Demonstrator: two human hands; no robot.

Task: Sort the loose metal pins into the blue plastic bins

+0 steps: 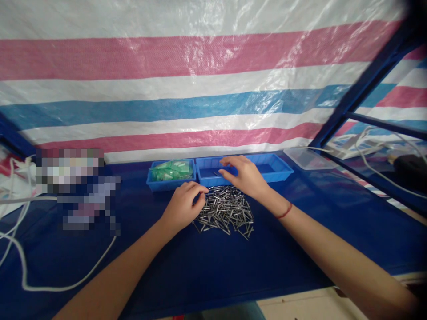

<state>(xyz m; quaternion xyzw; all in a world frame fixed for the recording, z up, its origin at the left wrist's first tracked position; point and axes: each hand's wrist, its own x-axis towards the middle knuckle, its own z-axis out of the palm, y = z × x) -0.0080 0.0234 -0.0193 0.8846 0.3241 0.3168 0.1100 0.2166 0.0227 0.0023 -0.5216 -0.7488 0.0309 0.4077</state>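
A pile of small metal pins (227, 214) lies on the dark blue table (207, 262) in front of me. My left hand (184, 206) rests at the pile's left edge with its fingers curled and pinched together on the pins. My right hand (244, 174) hovers over the pile's far side and the front rim of a long blue tray (276, 165); its fingers are spread and hold nothing. A thin red band circles my right wrist. One or two pins lie inside the long tray.
A smaller blue tray (156, 184) with green packets (171, 170) stands left of the long one. A clear plastic lid (308, 158) lies to the right. White cables (23, 262) trail at the left. A striped tarp (200, 89) hangs behind, a blue frame post (360, 86) at right.
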